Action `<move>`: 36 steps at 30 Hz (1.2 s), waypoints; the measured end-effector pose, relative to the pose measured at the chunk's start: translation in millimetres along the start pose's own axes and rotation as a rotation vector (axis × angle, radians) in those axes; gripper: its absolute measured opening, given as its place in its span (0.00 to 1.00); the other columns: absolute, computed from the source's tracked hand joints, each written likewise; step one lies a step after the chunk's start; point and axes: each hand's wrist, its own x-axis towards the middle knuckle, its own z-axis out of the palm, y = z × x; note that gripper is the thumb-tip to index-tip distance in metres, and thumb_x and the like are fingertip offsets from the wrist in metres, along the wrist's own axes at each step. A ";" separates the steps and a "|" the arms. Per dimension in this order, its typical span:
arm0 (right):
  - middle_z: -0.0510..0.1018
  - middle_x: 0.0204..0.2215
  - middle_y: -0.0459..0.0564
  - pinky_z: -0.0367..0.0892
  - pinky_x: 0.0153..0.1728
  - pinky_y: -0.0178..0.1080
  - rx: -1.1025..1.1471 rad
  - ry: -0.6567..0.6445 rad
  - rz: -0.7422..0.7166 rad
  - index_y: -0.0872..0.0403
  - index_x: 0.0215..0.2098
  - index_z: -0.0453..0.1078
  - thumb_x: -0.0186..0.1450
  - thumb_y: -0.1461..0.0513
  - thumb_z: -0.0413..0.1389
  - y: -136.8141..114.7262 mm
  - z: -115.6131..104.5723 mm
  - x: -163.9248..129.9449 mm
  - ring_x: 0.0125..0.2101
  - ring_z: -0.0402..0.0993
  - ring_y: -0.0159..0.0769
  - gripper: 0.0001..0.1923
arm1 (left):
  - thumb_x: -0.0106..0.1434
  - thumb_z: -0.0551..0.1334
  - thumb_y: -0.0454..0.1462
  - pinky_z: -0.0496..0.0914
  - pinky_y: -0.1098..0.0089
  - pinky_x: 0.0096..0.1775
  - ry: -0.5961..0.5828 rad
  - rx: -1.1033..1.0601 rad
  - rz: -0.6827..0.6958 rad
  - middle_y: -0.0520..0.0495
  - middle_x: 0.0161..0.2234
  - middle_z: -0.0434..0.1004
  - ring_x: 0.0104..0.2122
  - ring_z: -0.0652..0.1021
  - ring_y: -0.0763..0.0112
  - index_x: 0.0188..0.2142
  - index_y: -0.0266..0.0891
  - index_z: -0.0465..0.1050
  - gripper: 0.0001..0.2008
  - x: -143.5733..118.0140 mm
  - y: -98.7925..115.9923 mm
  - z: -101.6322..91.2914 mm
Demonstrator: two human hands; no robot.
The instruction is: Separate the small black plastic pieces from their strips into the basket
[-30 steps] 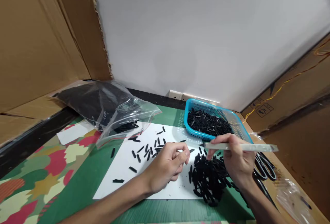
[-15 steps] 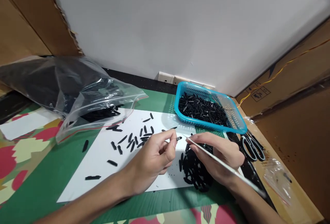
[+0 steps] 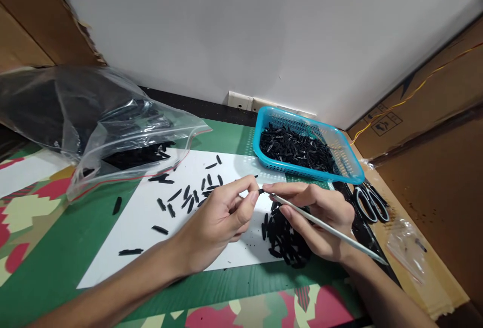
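Two hands, one small black piece, one thin stick.

Head view: my left hand [image 3: 222,215] pinches the black piece [image 3: 260,191] above the white sheet [image 3: 151,232]; my right hand [image 3: 317,217] fingers grip the stick [image 3: 328,228], tip touching it. One blue basket [image 3: 341,169], one scissors [image 3: 368,203].

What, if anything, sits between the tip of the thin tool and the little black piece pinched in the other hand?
Nothing visible. The thin tool in the right hand points straight at the small black piece pinched by the left hand; its tip is right at it.

Stick [image 3: 324,227] tip now at piece [image 3: 260,191].
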 end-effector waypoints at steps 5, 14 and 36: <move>0.87 0.51 0.52 0.82 0.45 0.39 0.040 0.048 0.028 0.52 0.35 0.72 0.68 0.74 0.62 1.0 0.1 2.2 0.46 0.87 0.40 0.11 | 0.75 0.56 0.54 0.48 0.78 0.19 0.023 0.050 0.006 0.62 0.20 0.47 0.18 0.51 0.79 0.38 0.43 0.65 0.19 0.5 3.3 -1.9; 0.86 0.51 0.52 0.83 0.45 0.40 0.045 0.045 0.062 0.52 0.35 0.73 0.69 0.73 0.62 -0.2 0.3 1.8 0.45 0.87 0.40 0.11 | 0.77 0.56 0.50 0.49 0.77 0.19 0.100 0.190 0.110 0.62 0.20 0.51 0.18 0.52 0.80 0.39 0.43 0.67 0.15 0.1 -4.5 -2.8; 0.80 0.54 0.76 0.83 0.49 0.48 -0.607 -0.057 -0.311 0.57 0.40 0.67 0.71 0.76 0.53 5.5 23.4 -2.7 0.55 0.81 0.53 0.09 | 0.74 0.59 0.53 0.47 0.77 0.19 0.082 0.043 -0.067 0.62 0.21 0.47 0.19 0.49 0.80 0.31 0.43 0.59 0.21 3.5 0.3 -2.5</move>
